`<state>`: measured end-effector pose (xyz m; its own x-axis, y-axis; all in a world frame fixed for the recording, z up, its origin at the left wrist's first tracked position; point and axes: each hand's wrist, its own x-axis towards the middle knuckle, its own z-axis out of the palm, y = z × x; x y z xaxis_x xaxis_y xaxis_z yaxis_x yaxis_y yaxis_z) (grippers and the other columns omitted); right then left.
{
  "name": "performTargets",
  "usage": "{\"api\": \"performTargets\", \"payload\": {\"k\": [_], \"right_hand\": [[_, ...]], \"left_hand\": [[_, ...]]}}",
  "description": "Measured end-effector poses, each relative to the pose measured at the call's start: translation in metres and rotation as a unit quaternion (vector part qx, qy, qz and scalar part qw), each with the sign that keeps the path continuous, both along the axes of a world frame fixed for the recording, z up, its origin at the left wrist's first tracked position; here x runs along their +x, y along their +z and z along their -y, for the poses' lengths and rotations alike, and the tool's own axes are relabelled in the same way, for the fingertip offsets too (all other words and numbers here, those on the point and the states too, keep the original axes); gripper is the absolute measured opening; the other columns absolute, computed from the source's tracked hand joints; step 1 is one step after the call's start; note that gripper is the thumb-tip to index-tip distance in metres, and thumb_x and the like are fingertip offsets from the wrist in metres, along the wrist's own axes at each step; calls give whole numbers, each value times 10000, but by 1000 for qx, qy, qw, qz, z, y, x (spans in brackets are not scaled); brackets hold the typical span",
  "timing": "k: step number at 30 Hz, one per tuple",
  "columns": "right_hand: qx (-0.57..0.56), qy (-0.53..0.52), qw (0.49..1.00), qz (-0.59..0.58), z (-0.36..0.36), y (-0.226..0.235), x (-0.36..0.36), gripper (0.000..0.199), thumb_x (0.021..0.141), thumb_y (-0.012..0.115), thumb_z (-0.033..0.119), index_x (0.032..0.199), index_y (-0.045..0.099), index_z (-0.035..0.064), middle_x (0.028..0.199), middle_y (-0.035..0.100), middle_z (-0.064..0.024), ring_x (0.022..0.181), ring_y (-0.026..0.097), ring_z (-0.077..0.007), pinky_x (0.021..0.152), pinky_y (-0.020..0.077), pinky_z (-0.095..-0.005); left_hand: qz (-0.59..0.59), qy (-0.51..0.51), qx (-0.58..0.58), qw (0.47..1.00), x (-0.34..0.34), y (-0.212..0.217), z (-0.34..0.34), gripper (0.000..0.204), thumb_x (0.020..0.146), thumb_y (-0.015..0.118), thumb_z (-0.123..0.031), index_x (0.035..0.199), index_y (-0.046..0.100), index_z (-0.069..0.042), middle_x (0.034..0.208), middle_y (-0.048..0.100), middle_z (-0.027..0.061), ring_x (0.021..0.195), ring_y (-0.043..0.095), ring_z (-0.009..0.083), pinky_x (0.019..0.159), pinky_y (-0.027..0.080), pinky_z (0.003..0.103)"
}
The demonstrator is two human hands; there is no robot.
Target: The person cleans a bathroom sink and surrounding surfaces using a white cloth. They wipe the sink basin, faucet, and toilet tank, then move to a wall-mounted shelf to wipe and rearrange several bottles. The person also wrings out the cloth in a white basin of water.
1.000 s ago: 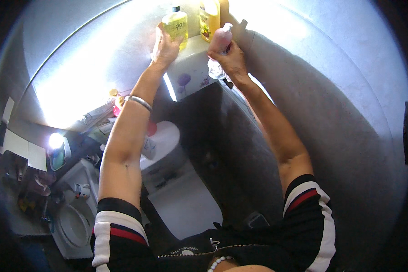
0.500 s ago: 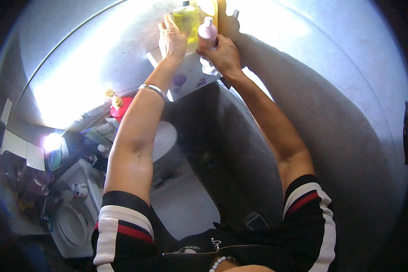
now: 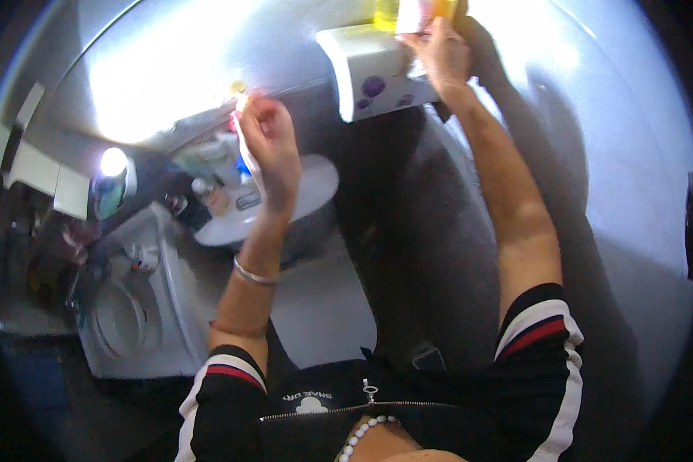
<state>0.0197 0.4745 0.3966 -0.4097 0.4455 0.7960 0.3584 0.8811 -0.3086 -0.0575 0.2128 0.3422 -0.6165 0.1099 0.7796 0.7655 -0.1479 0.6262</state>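
At the top edge, my right hand [image 3: 441,58] is closed around a pink bottle [image 3: 416,17], whose upper part is cut off by the picture's edge. It is above a white box-like shelf [image 3: 359,65] with purple flower prints. A clear yellow bottle [image 3: 386,14] stands on this shelf, left of the pink one, also cut off. My left hand [image 3: 269,142] is raised at centre left, its fingers curled and smeared by motion. Right behind its fingers is a red bottle with a yellowish pump top [image 3: 238,88], mostly hidden; whether they touch I cannot tell.
Below my left hand, a rounded white ledge [image 3: 319,181] carries a small bottle [image 3: 212,199] and other toiletries. A white fixture with a round bowl [image 3: 119,316] stands at lower left. A bright lamp [image 3: 114,162] shines near the left wall. A phone-like object [image 3: 429,359] lies low, near my clothing.
My left hand has left the yellow bottle and moved left and down toward the red pump bottle. The view has shifted, so the shelf appears higher and farther right. My right hand still holds the pink bottle.
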Motion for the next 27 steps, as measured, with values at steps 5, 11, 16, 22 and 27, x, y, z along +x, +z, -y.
{"api": "performTargets", "payload": {"k": [5,11,16,22,27], "right_hand": [[-120,81,988,-59,46,-6,32,442,731,688,385,906,520,15,783,591,-104,698,604,-201,620,497,-319],[-484,125,865,-42,137,-155,135,180,808,623,214,815,542,53,746,529,-8,709,478,-95,649,406,-249],[-686,-3,727,-7,231,-308,245,205,789,647,220,797,581,26,730,559,-15,669,504,-104,639,426,-258],[-725,-22,684,71,259,-296,258,175,815,614,216,785,565,50,689,535,12,618,479,-70,559,391,-226],[-711,12,702,35,249,-279,242,196,805,623,228,796,562,42,694,531,6,636,483,-83,590,403,-233]], "left_hand": [[240,-23,-88,967,32,-82,78,339,805,555,-43,1126,453,-2,947,532,96,880,522,190,799,421,310],[131,118,-126,976,-16,-39,88,444,755,621,-64,1150,430,3,1018,492,129,920,507,226,823,419,316],[136,143,-175,965,-10,-60,98,650,703,707,-185,1223,359,-9,1084,458,157,1001,468,267,867,388,343],[251,78,-214,941,-20,-145,77,724,634,746,-260,1190,382,30,1111,498,210,1022,488,353,866,392,397],[313,68,-213,923,-33,-170,66,588,644,724,-279,1103,476,-9,1054,571,200,981,550,329,837,420,363]]}}
